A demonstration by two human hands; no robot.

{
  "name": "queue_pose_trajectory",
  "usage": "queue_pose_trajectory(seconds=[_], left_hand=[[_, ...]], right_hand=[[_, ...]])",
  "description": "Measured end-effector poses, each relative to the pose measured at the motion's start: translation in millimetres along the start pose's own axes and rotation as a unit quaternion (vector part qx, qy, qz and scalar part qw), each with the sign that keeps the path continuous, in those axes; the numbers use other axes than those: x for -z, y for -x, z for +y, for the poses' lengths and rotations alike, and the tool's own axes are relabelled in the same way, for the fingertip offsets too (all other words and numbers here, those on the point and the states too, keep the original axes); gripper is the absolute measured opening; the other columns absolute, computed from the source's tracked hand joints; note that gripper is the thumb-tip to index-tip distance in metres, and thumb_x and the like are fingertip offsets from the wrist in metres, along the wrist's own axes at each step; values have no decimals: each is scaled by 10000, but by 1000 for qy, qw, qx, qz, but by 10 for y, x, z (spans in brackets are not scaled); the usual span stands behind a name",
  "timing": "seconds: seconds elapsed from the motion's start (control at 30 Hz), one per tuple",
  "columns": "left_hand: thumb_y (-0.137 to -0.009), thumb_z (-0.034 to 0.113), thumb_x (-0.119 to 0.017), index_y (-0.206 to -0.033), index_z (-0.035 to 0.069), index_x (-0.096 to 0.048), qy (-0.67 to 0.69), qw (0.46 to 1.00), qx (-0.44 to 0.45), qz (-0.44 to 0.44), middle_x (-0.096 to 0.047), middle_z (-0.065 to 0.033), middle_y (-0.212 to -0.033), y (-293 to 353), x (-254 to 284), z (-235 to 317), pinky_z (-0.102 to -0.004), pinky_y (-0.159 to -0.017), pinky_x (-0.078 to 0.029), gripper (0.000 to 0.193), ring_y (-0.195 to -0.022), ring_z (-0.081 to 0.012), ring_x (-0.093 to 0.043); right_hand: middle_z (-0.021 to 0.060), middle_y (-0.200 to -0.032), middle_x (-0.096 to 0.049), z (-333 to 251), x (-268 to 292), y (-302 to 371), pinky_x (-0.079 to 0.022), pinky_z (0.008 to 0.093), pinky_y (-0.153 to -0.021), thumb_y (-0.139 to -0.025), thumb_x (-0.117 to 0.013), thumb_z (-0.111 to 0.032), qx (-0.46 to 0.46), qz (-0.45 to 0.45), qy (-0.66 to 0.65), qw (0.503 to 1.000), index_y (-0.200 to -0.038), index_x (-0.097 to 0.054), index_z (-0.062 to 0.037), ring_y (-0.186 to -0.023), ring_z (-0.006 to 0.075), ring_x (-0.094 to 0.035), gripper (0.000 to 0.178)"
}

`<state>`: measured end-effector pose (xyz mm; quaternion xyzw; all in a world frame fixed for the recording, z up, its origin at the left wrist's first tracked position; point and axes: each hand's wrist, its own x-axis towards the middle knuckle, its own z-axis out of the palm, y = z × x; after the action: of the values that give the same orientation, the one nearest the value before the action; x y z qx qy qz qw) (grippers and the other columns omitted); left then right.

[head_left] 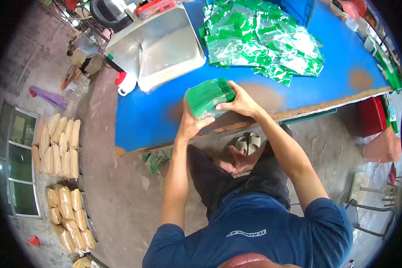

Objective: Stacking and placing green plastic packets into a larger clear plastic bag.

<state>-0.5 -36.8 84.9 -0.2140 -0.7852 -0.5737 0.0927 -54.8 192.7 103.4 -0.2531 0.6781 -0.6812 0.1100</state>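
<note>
A thick stack of green and clear plastic bags (204, 99) is gripped between both hands, just above the near edge of the blue table. My left hand (190, 123) is closed on its left and near side, thumb along the lower edge. From the right, my right hand (240, 102) closes on the stack, its fingers at the far corner and its thumb on the near side. A large loose heap of similar green and clear bags (259, 42) lies farther back on the table.
A metal tray (169, 53) holding clear sheets stands at the back left, beside a white bottle with a red cap (126, 83). The blue table (143, 120) has a worn front edge. Filled sacks (58, 143) are stacked at far left; a red bin (371, 117) stands at right.
</note>
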Motion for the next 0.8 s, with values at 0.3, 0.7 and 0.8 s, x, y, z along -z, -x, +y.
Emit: queue_pose_trajectory(seconds=[0.3,0.7,0.8], left_hand=[[-748,-39,-775,-1462,70,-299,-29,999,31,14,-522,-99,-1349,-33,13,-41,-376,-1078,-452,864,-1251,-224,-527],[-695,68,-894,-1347,31,-386,-132,990,32,30,-569,-130,-1236,48,-158,483,-325,-944,-505,826,-1132,-217,-586],[-663,93,-924,-1546,24,-197,135,983,64,105,-605,-180,-1244,167,-93,713,-378,-978,-510,1146,-1134,-248,-614]], right_hand=[[59,-1239,-609,139,15,-105,-411,331,-1058,-681,-932,-178,12,-25,76,997,-1330,-511,-32,-1184,163,-531,787],[236,-1064,-687,-962,-166,-202,-525,462,-910,-539,-913,-489,27,-226,535,814,-1454,-393,-13,-1043,336,-675,1155],[228,-839,-699,-793,-26,-97,-555,430,-733,-591,-881,-496,87,-155,408,896,-1150,-578,57,-778,330,-702,843]])
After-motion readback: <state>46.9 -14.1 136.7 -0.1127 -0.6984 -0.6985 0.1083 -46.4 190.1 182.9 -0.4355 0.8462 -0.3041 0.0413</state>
